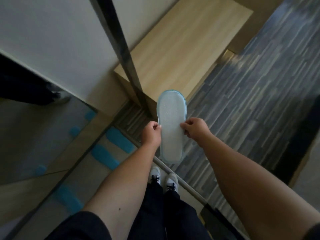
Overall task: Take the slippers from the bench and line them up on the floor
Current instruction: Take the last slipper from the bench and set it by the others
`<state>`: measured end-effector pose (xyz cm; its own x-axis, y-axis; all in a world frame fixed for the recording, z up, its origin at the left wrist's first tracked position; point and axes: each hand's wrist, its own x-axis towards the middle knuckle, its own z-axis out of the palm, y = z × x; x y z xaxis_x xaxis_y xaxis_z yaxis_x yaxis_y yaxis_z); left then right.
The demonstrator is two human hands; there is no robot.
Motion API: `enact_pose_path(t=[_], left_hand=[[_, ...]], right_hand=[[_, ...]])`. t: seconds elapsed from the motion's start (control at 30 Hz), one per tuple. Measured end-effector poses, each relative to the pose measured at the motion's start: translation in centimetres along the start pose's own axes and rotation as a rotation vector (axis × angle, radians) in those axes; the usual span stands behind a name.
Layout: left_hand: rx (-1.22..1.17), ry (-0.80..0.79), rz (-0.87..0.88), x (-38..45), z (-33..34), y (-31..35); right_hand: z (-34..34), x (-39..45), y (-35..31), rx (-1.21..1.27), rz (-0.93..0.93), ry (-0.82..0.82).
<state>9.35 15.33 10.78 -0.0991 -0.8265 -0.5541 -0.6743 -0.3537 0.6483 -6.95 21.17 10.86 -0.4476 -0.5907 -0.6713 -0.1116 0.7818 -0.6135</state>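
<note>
Head view
Slippers in hand: one slipper (171, 125), white sole facing up, pale blue trim round its edge; it may be a stacked pair, which cannot be told.
Where it is: held in the air in front of the person, toe end toward the bench, heel end toward the feet, above the edge where the wooden floor meets the carpet.
Left hand (151, 134): closed, pinching the slipper's left edge about halfway along.
Right hand (194, 127): closed, pinching the right edge opposite the left hand.
Bench (183, 49): one, light wood, its visible top bare, beyond the slipper.
Carpet (251, 104): grey-blue striped, to the right of the bench and under the slipper.
Blue shapes (117, 138): about six on the left, slipper-like in outline, blurred; whether they lie on the floor or are a reflection cannot be told.
Shoes (163, 178): two white ones with dark laces, on the person's feet, just below the slipper's heel end.
Post (121, 49): one dark post, slanting across the bench's left side.
</note>
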Motion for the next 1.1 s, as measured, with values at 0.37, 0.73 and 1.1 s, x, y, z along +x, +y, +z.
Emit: enact_pose_path(t=[0.37,0.73,1.1], left_hand=[[-0.18,0.169,-0.174,-3.2,-10.3,-8.9],[-0.477,0.33,-0.3,-11.5,-23.7,-28.2],[-0.465,0.465,-0.395,-22.9,-40.4,-55.5]], right_hand=[[10.6,-4.2,-5.7,-0.204,-0.139,-0.237],[30.7,-17.1,-6.7,-0.38,-0.284,-0.423],[59.7,-34.5,-1.1,-0.416,-0.279,-0.561]])
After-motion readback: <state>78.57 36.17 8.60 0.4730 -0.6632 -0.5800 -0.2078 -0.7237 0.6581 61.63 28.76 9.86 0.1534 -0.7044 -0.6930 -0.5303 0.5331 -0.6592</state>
